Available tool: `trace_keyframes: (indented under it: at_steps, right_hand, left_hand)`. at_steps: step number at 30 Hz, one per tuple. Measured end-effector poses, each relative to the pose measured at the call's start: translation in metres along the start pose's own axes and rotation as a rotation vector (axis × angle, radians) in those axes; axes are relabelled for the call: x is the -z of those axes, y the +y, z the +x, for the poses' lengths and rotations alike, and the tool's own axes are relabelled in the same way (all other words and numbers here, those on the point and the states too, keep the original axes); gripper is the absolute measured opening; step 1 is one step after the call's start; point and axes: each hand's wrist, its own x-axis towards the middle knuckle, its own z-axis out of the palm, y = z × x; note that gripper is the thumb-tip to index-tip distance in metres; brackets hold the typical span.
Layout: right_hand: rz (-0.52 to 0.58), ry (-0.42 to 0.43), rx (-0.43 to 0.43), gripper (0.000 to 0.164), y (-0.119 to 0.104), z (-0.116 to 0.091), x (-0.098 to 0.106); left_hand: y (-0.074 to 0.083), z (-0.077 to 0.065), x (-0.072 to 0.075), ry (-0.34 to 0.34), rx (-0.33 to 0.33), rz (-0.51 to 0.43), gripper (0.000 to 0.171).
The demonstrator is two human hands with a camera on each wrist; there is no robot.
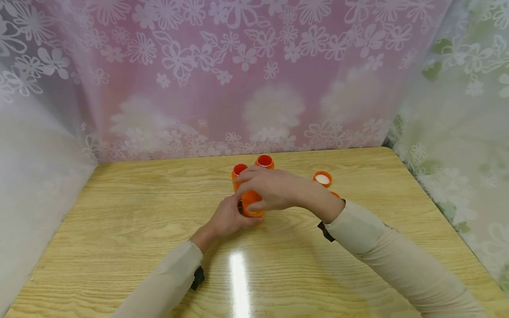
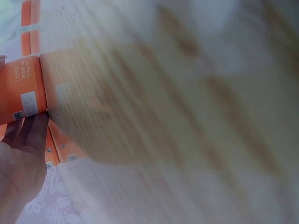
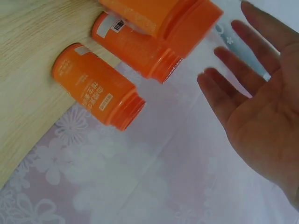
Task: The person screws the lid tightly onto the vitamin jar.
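An orange plastic bottle (image 1: pixel 251 204) with an orange cap (image 3: pixel 195 29) on it stands nearest the person. My left hand (image 1: pixel 227 217) grips it low down, thumb along its near side; in the left wrist view the left fingers (image 2: pixel 33 133) lie against the bottle's labelled side. Over the same bottle hovers my right hand (image 1: pixel 274 190). Seen from the right wrist, the right hand (image 3: pixel 261 93) has its fingers spread, with a gap between them and the cap. Just behind stand two uncapped orange bottles, one at left (image 1: pixel 240 170) and one at right (image 1: pixel 264 161), their mouths showing red inside.
An orange cap (image 1: pixel 323 179) with a white lining lies upturned on the wooden table (image 1: pixel 139 221), right of the bottles. Another orange cap (image 1: pixel 336 194) is mostly hidden by the right forearm. A pink floral curtain (image 1: pixel 222 88) hangs along the table's back edge.
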Motion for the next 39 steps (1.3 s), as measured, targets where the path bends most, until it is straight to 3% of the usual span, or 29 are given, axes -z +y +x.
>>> trace_keyframes:
  at_steps: [4,11,15,22,29,34,39]
  right_hand:
    - [0.058,-0.055,0.101,0.038,0.004,0.001,-0.001]
    - [0.100,-0.045,0.134,0.039,0.008,0.004,-0.007]
    - [0.082,-0.041,0.072,0.036,0.007,0.006,-0.008]
    - [0.029,-0.001,-0.107,0.027,-0.002,0.008,-0.010]
    - [-0.046,0.066,-0.228,0.007,-0.013,0.009,-0.014]
    - [-0.089,0.089,-0.307,0.016,-0.021,0.010,-0.018]
    - [-0.171,0.128,-0.318,0.021,-0.023,0.008,-0.022]
  left_hand:
    - [0.001,-0.001,0.001,0.009,-0.018,0.027,0.045]
    - [0.003,-0.001,0.000,0.024,-0.007,-0.001,0.049]
    - [0.002,-0.001,-0.001,0.025,0.001,0.007,0.051]
    - [0.002,0.000,0.000,0.007,0.040,0.013,0.050]
    - [0.002,-0.001,-0.001,-0.002,0.043,0.008,0.047]
    - [0.001,0.000,-0.001,-0.004,0.029,0.009,0.046]
    - [0.000,-0.001,-0.001,-0.006,0.016,0.021,0.047]
